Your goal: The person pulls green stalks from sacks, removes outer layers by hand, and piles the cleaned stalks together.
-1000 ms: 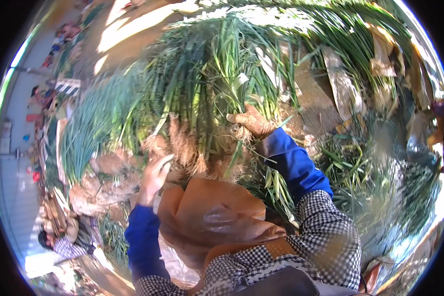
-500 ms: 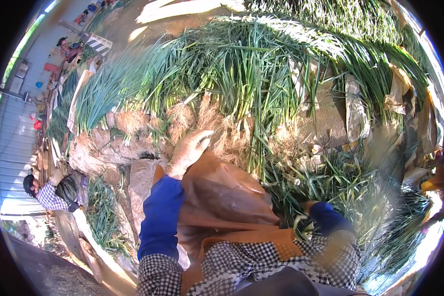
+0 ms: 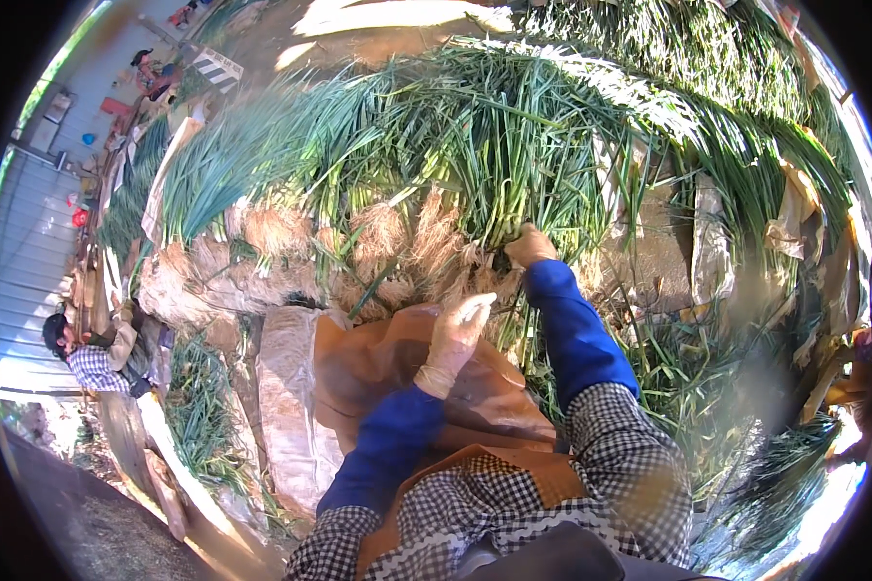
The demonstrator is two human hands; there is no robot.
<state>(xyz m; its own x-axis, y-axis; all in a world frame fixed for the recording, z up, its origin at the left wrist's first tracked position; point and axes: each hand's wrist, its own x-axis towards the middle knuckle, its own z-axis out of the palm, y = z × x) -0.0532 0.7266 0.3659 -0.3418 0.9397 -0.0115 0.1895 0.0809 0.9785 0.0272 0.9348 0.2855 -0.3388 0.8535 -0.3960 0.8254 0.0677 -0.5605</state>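
Note:
Long green leek-like stalks (image 3: 504, 126) lie in a broad pile in front of me, their bushy tan roots (image 3: 378, 237) toward me. My right hand (image 3: 531, 247) is closed around the lower stems of some of these stalks, just above the roots; its fingertips are partly hidden among them. My left hand (image 3: 455, 334) hovers over the brown apron (image 3: 388, 358) on my lap, close to the root ends. Its fingers are loosely bent and apart from the thumb, and nothing shows in it. Both hands look gloved, below blue sleeves.
Loose green leaves and trimmings (image 3: 688, 378) heap up on my right. A pale sack (image 3: 291, 397) lies left of the apron. Farther left a person (image 3: 97, 353) in a checked top sits by more greens. Another leafy pile (image 3: 688, 48) stretches across the back right.
My right hand has come up from the trimmings at lower right and closed on the stalks. My left hand has drawn back from the roots, toward me and rightward.

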